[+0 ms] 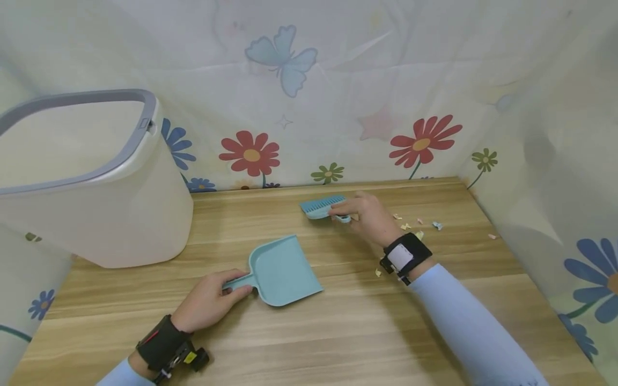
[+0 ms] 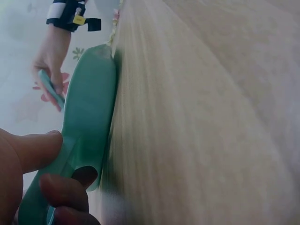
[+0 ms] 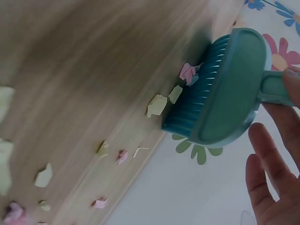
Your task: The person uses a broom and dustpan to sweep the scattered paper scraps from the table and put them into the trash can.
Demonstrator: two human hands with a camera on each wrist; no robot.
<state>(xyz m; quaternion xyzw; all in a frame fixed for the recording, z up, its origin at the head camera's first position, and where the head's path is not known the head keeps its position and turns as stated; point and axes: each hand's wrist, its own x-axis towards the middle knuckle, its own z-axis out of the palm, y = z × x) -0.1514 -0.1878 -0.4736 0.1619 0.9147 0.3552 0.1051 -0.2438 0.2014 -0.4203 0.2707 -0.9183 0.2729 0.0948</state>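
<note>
My left hand (image 1: 208,301) grips the handle of a light blue dustpan (image 1: 285,272), which lies on the wooden table with its wide edge facing right. In the left wrist view, thumb and fingers wrap the handle of the teal-looking dustpan (image 2: 89,98). Beyond the pan, my right hand (image 1: 373,217) pinches the handle of a small hand brush (image 1: 318,213) near the table's back edge. Its bristles (image 3: 199,91) are close to several crumpled paper scraps (image 3: 157,105) in the right wrist view; whether they touch is unclear.
A tall white bin (image 1: 140,214) with a grey rim stands at the left. More paper scraps (image 1: 436,225) are scattered on the table's right side. A flower-printed sheet (image 1: 309,123) rises behind the wooden table (image 1: 318,343) and along its right side.
</note>
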